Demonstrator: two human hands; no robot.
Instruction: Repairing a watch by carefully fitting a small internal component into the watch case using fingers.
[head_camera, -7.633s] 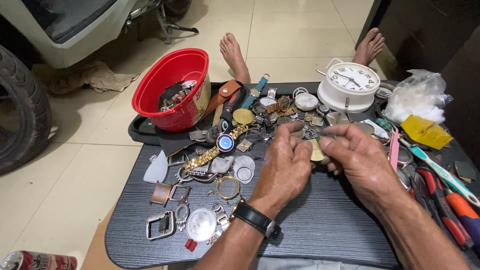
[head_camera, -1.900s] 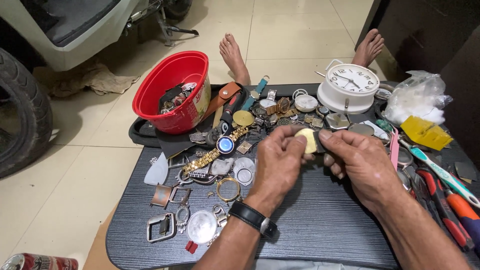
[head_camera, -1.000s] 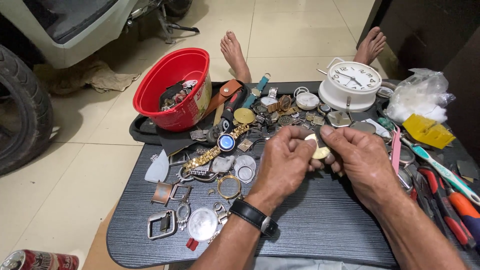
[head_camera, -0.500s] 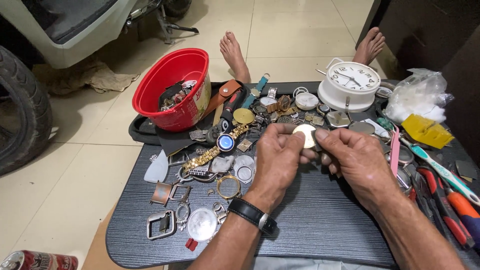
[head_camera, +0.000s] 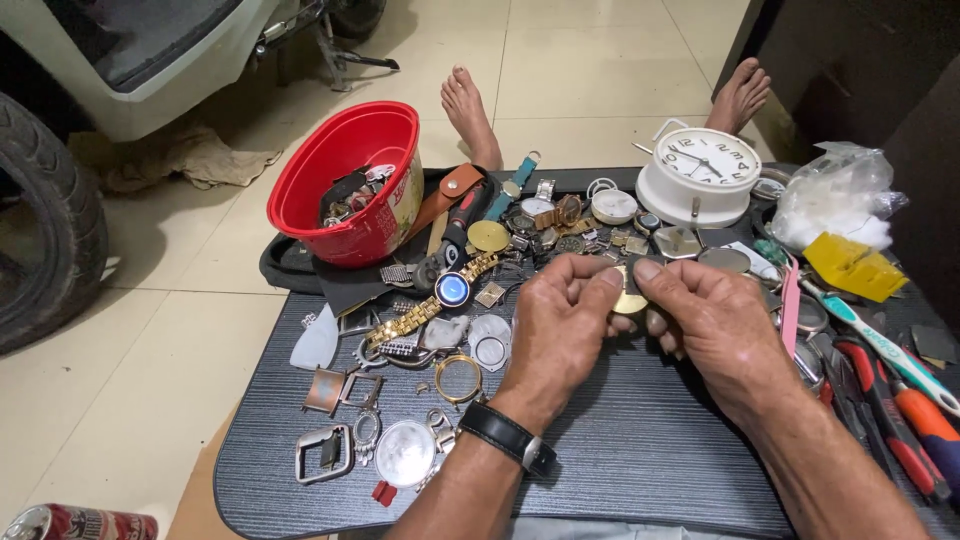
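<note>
A big dark table (head_camera: 640, 450) holds lots of small things. On its far left side sits a red bowl (head_camera: 330, 165) with a yellow label on its side, and it is full of straps and little metal bits. A white round clock (head_camera: 700, 175) stands at the far right side. Near it lies a clear bag (head_camera: 835, 200) with white stuff inside, and a flat yellow packet (head_camera: 850, 265) lies just beside the bag. A red can (head_camera: 75, 522) lies on the floor at the bottom left. Over the middle of the table, the left hand (head_camera: 560, 330) and the right hand (head_camera: 715, 325) meet. Their fingertips are closed tight around 1 small gold disc (head_camera: 630, 300), pinched between both hands.
</note>
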